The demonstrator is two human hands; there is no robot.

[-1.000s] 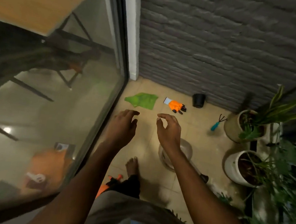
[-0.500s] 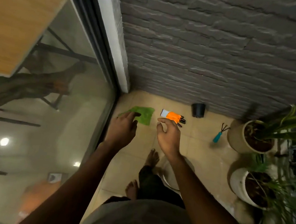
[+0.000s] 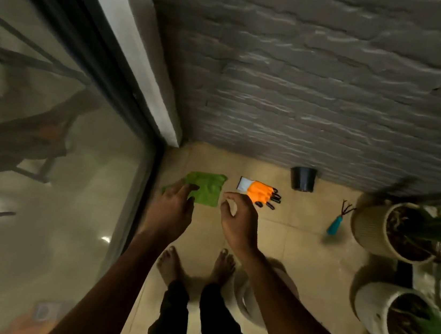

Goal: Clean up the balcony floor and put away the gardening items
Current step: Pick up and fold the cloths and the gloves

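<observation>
A green cloth (image 3: pixel 207 190) lies on the tiled balcony floor near the corner by the glass door. Next to it on the right lies an orange glove (image 3: pixel 259 193) with a white cuff and black fingertips. A small hand rake (image 3: pixel 337 221) with a teal handle lies further right, and a small black pot (image 3: pixel 303 178) stands against the wall. My left hand (image 3: pixel 173 211) hovers above the cloth's near left corner with fingers relaxed. My right hand (image 3: pixel 239 219) hangs just short of the glove with fingers loosely curled and empty.
A grey brick wall (image 3: pixel 307 94) closes the far side; a glass sliding door (image 3: pixel 45 171) runs along the left. Two large planters (image 3: pixel 368 228) (image 3: pixel 371 312) with plants stand on the right. A pale round pot (image 3: pixel 252 300) sits on the floor under my right forearm. My bare feet (image 3: pixel 195 264) stand below the hands.
I have stepped closer to the corner and the view has tilted down. Both hands stay raised and empty; the cloth and glove now lie just beyond my fingertips.
</observation>
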